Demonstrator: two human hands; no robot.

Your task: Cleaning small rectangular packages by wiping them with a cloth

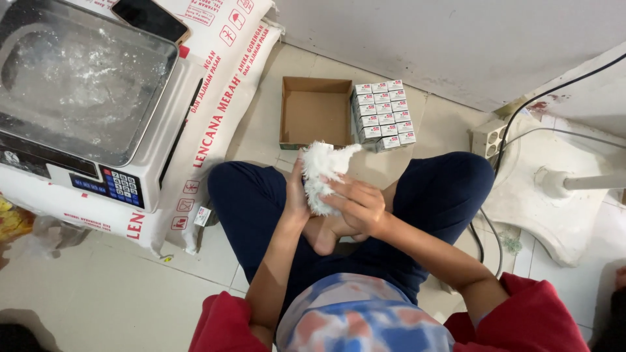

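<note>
I sit cross-legged on a tiled floor in dark blue trousers and red sleeves. Both hands hold a crumpled white plastic bag [321,171] above my lap. My left hand [297,194] grips its left side from behind. My right hand [357,205] lies over its front with the fingers spread across it. What is inside the bag is hidden.
A digital weighing scale [78,98] with a powder-dusted steel pan rests on white sacks [218,104] at left, a dark phone [150,18] behind it. An empty open cardboard box [315,111] and a stack of small white boxes [385,112] lie ahead. A fan base [554,189], cables and a power strip [489,138] are at right.
</note>
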